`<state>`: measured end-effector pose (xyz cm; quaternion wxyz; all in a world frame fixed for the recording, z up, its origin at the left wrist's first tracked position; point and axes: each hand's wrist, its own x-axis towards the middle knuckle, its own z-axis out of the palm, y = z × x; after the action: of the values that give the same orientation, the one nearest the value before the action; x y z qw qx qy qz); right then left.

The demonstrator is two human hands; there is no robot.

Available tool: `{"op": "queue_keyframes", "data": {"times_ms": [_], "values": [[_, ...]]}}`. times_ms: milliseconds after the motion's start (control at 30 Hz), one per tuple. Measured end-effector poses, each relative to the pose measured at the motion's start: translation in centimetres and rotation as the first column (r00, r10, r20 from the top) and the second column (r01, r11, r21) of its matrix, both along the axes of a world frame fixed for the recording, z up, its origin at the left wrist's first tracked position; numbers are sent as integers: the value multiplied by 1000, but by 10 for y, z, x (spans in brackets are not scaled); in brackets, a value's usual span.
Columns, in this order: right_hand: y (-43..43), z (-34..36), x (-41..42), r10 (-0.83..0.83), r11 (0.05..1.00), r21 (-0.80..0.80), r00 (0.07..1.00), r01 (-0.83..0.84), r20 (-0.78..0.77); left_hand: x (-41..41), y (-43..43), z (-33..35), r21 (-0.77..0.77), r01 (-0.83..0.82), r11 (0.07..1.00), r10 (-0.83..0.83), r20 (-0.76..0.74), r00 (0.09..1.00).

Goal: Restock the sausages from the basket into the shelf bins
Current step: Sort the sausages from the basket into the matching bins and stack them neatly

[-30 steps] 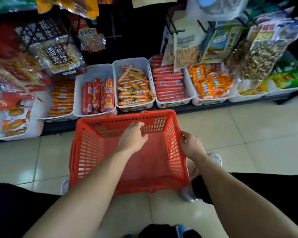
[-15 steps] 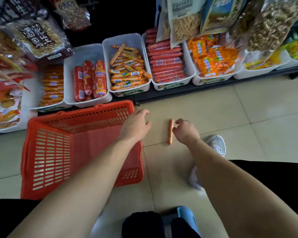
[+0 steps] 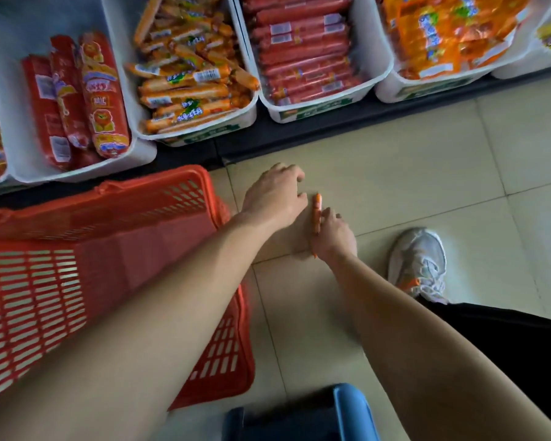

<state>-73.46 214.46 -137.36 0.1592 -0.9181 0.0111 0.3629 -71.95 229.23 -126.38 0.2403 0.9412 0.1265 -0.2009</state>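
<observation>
One thin orange sausage (image 3: 316, 214) lies lengthwise over the floor tiles, and my right hand (image 3: 333, 237) grips it along its lower half. My left hand (image 3: 274, 198) hovers just left of the sausage's upper end, fingers loosely bent and holding nothing. The red plastic basket (image 3: 153, 186) stands on the floor to the left under my left forearm; no sausages show inside it. Above, white shelf bins hold thick red sausages (image 3: 77, 100), orange sausages (image 3: 188, 81) and long red sausages (image 3: 303, 58).
A further bin of orange packets (image 3: 446, 36) sits at the top right. My shoe (image 3: 420, 262) rests on the tiles right of my right hand. A blue stool (image 3: 353, 409) is at the bottom edge. The black shelf edge (image 3: 299, 135) runs below the bins.
The basket has shifted left, away from my hands. My right hand has closed round the sausage that lay on the floor beside it. The view has dropped closer to the floor.
</observation>
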Motion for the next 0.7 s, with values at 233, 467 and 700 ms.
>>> {"op": "queue_keyframes", "data": {"times_ms": [233,467,700], "values": [[-2,30,4,19,997,74,999,-16,-49,-5,10,35,-120,-40,992,48,62,997],[21,135,15,65,954,275,980,-116,188,-47,59,114,-147,-197,969,225,206,952],[80,239,45,153,873,347,867,-344,474,-107,126,168,-148,-380,913,407,261,875]]}}
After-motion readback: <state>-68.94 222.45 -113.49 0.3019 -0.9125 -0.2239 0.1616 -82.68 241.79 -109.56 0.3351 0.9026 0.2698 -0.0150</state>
